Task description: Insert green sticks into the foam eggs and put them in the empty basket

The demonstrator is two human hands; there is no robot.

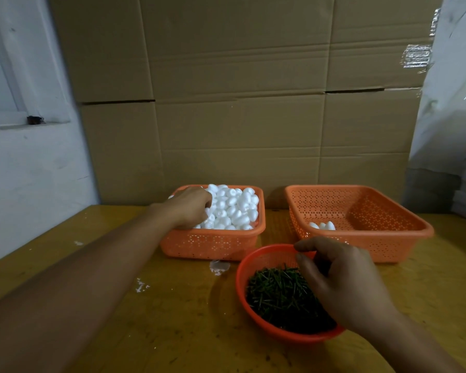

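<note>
Nearest, toward the desk's (172, 305) front edge, right of centre: round red basket (253, 313) holding a heap of green sticks (277, 294). Right hand (345, 286) sits over its right half, fingers (307, 263) curled down toward the heap, thumb and forefinger close together. Whether a stick is pinched between them — cannot tell; the tips are hidden.

Sticks look thin, short, stiff, very light. Judged: take one near mid-length or at the blunt end, so the free end can be pushed straight in without bending.

White foam crumbs (141, 286) on the desk left of the round basket.

Farther back, left: square orange basket (213, 244) piled with white foam eggs (237, 208). Left hand (191, 207) is in its left side, fingers curled among the eggs, apparently closing on one; the egg itself is hidden by the hand.

Eggs judged featherweight, soft, easily dented. Hold lightly round the middle and push the stick in at one end.

Back right: second orange basket (361, 238), near empty, a few eggs (323, 225) at its near-left corner; sticks in them not visible.

Behind: cardboard boxes (240, 103).
</note>
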